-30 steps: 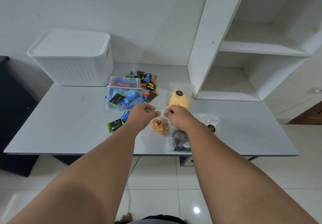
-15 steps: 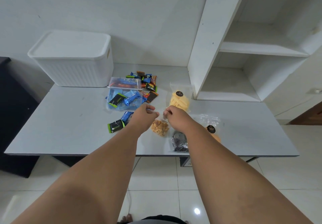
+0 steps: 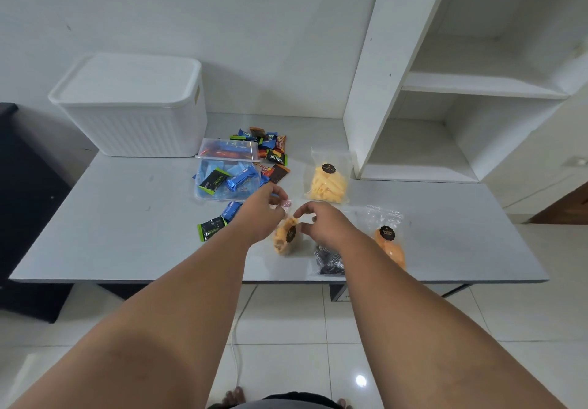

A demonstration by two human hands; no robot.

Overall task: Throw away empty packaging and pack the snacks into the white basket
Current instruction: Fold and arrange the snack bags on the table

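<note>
Grey table (image 3: 127, 217): left hand (image 3: 261, 214) and right hand (image 3: 327, 227) both have fingers clamped on the orange snack bag (image 3: 283, 241).

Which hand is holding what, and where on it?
Both the left hand and the right hand pinch the small snack bag by its clear top edge, above the snacks.

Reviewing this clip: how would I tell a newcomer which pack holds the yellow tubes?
Start at the tall white shelf unit standing on the grey table. Just left of its base lies a clear plastic bag of pale yellow tube-shaped snacks with a round black sticker. Nothing else there is yellow and tube-shaped.
</note>
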